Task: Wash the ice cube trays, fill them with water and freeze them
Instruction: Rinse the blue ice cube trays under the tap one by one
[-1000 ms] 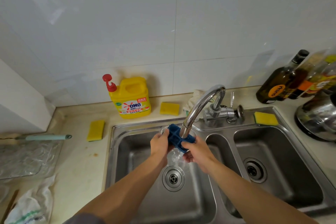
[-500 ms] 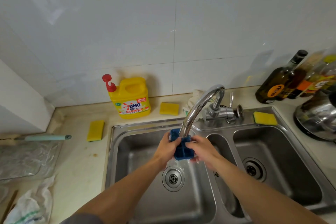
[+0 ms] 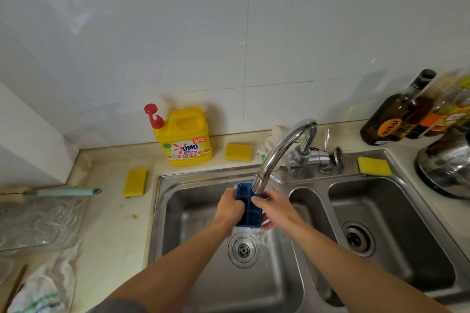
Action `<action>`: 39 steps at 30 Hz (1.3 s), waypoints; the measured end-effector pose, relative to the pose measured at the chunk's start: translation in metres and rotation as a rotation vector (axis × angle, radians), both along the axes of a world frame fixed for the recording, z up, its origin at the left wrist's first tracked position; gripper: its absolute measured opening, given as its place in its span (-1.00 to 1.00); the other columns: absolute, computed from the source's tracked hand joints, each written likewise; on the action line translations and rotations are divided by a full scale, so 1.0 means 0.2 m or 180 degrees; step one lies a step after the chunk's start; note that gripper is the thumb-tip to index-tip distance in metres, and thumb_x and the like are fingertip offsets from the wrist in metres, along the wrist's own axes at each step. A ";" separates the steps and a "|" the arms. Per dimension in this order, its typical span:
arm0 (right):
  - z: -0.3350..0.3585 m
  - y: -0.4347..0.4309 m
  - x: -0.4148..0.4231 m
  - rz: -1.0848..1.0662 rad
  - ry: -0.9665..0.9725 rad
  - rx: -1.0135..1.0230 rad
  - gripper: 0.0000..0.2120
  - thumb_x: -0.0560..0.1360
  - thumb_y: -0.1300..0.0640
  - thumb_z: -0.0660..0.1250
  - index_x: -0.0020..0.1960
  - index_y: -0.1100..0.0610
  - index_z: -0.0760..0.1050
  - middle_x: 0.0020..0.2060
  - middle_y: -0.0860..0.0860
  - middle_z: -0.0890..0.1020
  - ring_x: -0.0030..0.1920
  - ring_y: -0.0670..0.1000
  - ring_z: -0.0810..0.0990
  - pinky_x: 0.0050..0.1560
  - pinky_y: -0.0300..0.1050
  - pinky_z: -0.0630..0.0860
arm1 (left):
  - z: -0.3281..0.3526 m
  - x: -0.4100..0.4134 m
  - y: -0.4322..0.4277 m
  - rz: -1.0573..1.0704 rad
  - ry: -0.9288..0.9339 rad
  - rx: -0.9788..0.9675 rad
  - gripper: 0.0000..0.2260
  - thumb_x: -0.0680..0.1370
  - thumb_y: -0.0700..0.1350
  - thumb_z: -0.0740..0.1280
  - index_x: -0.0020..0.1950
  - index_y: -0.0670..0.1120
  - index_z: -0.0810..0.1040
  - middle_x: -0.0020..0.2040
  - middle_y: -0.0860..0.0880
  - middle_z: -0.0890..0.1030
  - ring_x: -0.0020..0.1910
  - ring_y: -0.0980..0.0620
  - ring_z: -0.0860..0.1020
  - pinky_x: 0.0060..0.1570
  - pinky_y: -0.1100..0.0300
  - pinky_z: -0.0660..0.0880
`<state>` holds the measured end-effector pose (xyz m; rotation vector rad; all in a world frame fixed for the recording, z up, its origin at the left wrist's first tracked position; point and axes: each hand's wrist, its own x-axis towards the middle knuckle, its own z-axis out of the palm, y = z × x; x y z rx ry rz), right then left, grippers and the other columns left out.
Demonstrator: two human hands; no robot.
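A blue ice cube tray (image 3: 249, 208) is held under the chrome faucet (image 3: 279, 152) over the left basin of the steel sink (image 3: 193, 213), its cells facing me and its long side running away from me. My left hand (image 3: 229, 207) grips its left edge. My right hand (image 3: 276, 207) grips its right edge, fingers curled round it. Water runs off the tray's near end toward the drain (image 3: 243, 249).
A yellow detergent bottle (image 3: 187, 137) stands at the wall. Yellow sponges lie on the counter (image 3: 135, 182), behind the sink (image 3: 238, 152) and on its right rim (image 3: 374, 166). Dark bottles (image 3: 396, 114) and a steel pot (image 3: 447, 162) stand at the right. A glass tray (image 3: 38, 221) lies left.
The tray has turned from lying crosswise and tilted under the spout to lengthwise with its cells facing me. Both hands shifted with it to its side edges.
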<state>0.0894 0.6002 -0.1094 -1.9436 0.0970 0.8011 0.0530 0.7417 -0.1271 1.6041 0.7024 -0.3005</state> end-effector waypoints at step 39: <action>0.02 -0.07 -0.02 -0.1306 0.0403 0.0801 -0.79 0.71 0.02 0.19 0.20 0.10 0.52 0.04 0.17 0.66 -0.02 0.17 0.71 -0.23 -0.03 0.67 | -0.01 0.02 -0.01 0.0669 0.0150 -0.1441 -0.52 0.69 0.22 0.11 0.22 -0.12 0.60 0.09 -0.16 0.72 0.16 -0.15 0.65 0.05 0.04 0.56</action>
